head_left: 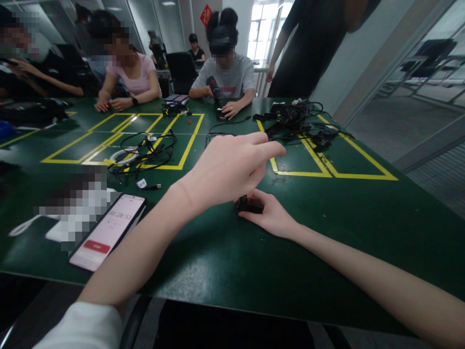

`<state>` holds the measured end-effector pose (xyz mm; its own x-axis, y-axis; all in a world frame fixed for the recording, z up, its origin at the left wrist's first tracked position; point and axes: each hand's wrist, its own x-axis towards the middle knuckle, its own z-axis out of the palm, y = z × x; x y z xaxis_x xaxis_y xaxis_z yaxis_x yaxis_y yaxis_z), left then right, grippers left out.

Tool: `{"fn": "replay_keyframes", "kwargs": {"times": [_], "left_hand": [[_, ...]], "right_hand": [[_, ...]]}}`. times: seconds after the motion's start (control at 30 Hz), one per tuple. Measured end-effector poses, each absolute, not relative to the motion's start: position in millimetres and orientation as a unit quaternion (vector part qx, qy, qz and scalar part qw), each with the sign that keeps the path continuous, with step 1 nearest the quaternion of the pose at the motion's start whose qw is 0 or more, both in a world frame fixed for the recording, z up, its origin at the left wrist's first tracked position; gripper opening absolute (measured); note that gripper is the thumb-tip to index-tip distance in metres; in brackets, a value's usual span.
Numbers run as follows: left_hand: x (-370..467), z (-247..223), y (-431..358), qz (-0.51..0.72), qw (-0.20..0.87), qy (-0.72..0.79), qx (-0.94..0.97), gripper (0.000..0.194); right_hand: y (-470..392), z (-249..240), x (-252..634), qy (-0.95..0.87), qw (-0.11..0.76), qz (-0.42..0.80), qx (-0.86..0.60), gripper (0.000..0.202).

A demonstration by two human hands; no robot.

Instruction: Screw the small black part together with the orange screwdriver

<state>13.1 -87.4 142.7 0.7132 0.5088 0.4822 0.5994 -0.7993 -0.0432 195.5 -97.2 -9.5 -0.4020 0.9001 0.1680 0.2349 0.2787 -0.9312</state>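
Note:
My left hand (234, 167) is raised above the table, its fingers bent and drawn together, with the back of the hand toward me. Whatever its fingertips may hold is hidden behind the hand. Just below and to the right, my right hand (272, 213) grips a small black blocky object (250, 206) between thumb and fingers, low over the table. The object's upper part is partly covered by my left hand, and its kind cannot be made out.
Left on the green table (203, 261) lie a phone (109, 230) showing a timer and looped black cables (160, 150). A black cable pile (298, 116) lies at back right. Opposite, a person in grey (232, 75) holds a black power tool (215, 89); others sit or stand nearby.

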Motion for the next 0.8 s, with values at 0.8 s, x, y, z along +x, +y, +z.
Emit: {"fn": "replay_keyframes", "kwargs": {"times": [0.8], "left_hand": [[13.4, 142.6, -87.2, -0.223, 0.093, -0.292, -0.926, 0.043]], "right_hand": [[-95.6, -14.0, 194.4, -0.712, 0.375, 0.430, -0.409, 0.020]]}}
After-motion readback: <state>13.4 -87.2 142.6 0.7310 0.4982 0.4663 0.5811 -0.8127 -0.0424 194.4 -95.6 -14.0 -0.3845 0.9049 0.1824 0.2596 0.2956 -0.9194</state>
